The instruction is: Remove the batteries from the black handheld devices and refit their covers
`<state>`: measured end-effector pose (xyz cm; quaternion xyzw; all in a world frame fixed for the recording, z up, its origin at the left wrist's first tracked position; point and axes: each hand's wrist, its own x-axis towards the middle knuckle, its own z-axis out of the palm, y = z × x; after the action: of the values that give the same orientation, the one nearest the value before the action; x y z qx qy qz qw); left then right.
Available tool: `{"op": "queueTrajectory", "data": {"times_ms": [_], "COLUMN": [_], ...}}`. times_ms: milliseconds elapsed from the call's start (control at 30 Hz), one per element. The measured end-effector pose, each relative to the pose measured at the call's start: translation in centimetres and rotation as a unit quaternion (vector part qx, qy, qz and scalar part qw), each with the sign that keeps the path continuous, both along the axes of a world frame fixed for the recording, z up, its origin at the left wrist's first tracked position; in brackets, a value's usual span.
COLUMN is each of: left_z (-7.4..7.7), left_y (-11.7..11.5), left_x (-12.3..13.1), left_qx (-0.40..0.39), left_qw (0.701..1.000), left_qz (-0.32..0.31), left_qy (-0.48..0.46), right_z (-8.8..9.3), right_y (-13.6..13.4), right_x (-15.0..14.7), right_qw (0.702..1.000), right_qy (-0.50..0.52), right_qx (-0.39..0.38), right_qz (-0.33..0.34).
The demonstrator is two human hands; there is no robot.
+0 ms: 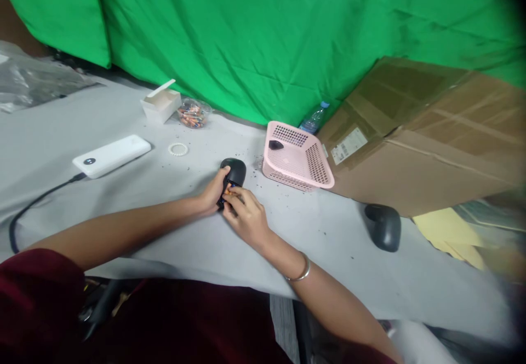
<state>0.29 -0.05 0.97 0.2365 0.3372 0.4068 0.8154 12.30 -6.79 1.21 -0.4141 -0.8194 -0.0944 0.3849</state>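
Note:
A black computer mouse (234,171) lies on the grey table in front of me. My left hand (213,191) wraps round its near left side. My right hand (245,215) pinches a small orange battery (230,192) at the mouse's near end, where the battery bay seems to be; the fingers hide most of it. A silver bangle (303,270) sits on my right wrist. A second black mouse (383,227) rests on the table to the right, apart from both hands.
A pink plastic basket (306,169) holds a small black piece (275,144). Behind it lie a water bottle (314,118) and a big cardboard box (427,134). To the left are a white power bank (112,155) with cable, a bead bracelet (178,148), a white box (161,103) and a cup of batteries (193,114).

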Motion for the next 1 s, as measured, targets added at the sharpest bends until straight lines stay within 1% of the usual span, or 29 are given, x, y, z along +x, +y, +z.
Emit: {"op": "queueTrajectory", "data": {"times_ms": [100,267,400,533,600,767,900,1000], "left_z": [0.19,0.83,0.87,0.86,0.85,0.84,0.97,0.98], "left_y": [-0.08,-0.59,-0.6,-0.43,-0.45,-0.84,-0.95,-0.83], "left_x": [0.09,0.06,-0.01,-0.02,-0.02,-0.05,-0.1,-0.19], "left_qx": [-0.008,-0.008,-0.013,-0.043,-0.047,-0.02,0.002,0.023], "left_qw": [1.0,0.999,0.999,0.999,0.998,0.999,0.998,0.996], "left_qz": [-0.003,-0.038,-0.047,-0.024,-0.004,0.015,0.046,0.076], "left_qy": [0.006,-0.01,-0.019,-0.022,-0.029,-0.041,-0.041,-0.031], "right_z": [-0.32,-0.46,-0.34,-0.35,-0.35,-0.15,-0.04,-0.29], "right_y": [-0.03,-0.08,-0.16,-0.26,-0.25,-0.14,0.16,0.69], "right_x": [0.1,0.13,0.12,0.24,0.24,-0.09,-0.03,0.41], "right_qw": [1.0,1.0,1.0,0.999,0.999,0.993,0.985,0.977], "right_qy": [-0.01,-0.006,-0.004,-0.026,-0.018,0.086,0.139,0.161], "right_qx": [-0.01,-0.011,-0.011,-0.026,-0.032,-0.054,-0.102,-0.136], "right_qz": [0.006,0.015,0.015,0.025,0.036,0.053,0.026,-0.021]}}
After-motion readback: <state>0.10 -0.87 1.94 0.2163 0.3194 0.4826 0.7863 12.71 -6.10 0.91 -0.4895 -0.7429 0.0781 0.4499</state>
